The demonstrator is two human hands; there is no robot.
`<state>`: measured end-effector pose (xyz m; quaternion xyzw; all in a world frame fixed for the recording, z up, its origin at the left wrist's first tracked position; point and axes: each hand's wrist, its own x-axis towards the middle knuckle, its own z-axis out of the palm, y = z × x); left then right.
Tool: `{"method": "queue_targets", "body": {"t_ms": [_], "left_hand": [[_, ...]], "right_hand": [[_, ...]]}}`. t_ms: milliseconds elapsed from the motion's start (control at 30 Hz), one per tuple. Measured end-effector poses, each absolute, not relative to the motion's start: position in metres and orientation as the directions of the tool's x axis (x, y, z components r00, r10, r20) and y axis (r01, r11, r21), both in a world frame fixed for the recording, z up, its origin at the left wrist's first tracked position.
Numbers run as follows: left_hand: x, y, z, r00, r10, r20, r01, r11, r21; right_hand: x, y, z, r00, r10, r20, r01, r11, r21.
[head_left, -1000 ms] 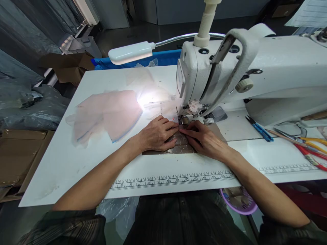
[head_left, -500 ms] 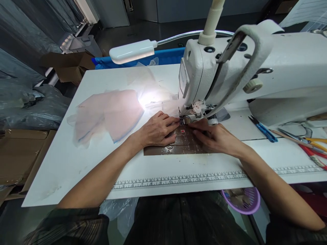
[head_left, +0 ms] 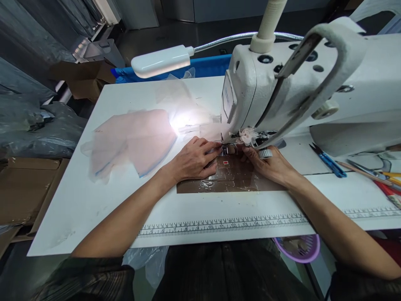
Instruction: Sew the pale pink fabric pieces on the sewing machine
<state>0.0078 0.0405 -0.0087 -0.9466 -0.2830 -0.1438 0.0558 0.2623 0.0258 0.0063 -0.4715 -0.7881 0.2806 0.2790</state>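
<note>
A white sewing machine [head_left: 247,88] stands over the table, its presser foot [head_left: 226,149] low above a brown, shiny taped sheet [head_left: 232,182]. My left hand [head_left: 197,161] lies palm down just left of the foot, its fingers stretched out and apart, the lower ones on the sheet's edge. Just right of the foot is my right hand [head_left: 265,163], thumb against bent fingers; what they pinch is hidden behind the thumb and the machine's parts. Sheer pale pink fabric [head_left: 213,130] lies behind my left fingertips and reaches to the needle area.
More sheer pink pieces with blue edges [head_left: 147,138] lie left under a bright lamp [head_left: 161,62]. Blue snips [head_left: 328,161] and yellow-handled scissors [head_left: 391,179] are at the right. A printed ruler [head_left: 219,225] runs along the front edge. A purple basket [head_left: 313,253] hangs below.
My right hand has shifted right and tucked its fingers in behind the thumb, uncovering more of the brown sheet. My left hand stays almost in place. The view has moved slightly.
</note>
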Motion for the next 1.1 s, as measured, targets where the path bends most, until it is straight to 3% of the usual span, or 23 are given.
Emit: {"method": "queue_targets", "body": {"t_ms": [100, 467, 633, 900, 1100], "left_hand": [[0.008, 0.04, -0.009, 0.794, 0.52, 0.315, 0.555, -0.832, -0.023], [0.009, 0.037, -0.007, 0.753, 0.598, 0.273, 0.606, -0.793, 0.064], [0.01, 0.036, -0.001, 0.721, 0.671, 0.174, 0.656, -0.741, 0.142], [0.015, 0.027, 0.013, 0.628, 0.777, 0.043, 0.771, -0.629, 0.1], [-0.001, 0.054, 0.035, 0.681, 0.731, 0.046, 0.69, -0.662, 0.293]], "right_hand": [[0.263, 0.022, 0.008, -0.442, 0.888, 0.129, 0.57, 0.389, -0.724], [0.268, 0.017, -0.004, -0.344, 0.934, 0.099, 0.646, 0.312, -0.696], [0.268, 0.019, -0.002, -0.322, 0.946, 0.051, 0.65, 0.259, -0.715], [0.269, 0.022, 0.001, -0.322, 0.947, 0.024, 0.603, 0.225, -0.765], [0.272, 0.024, -0.015, -0.279, 0.954, 0.108, 0.568, 0.255, -0.783]]}}
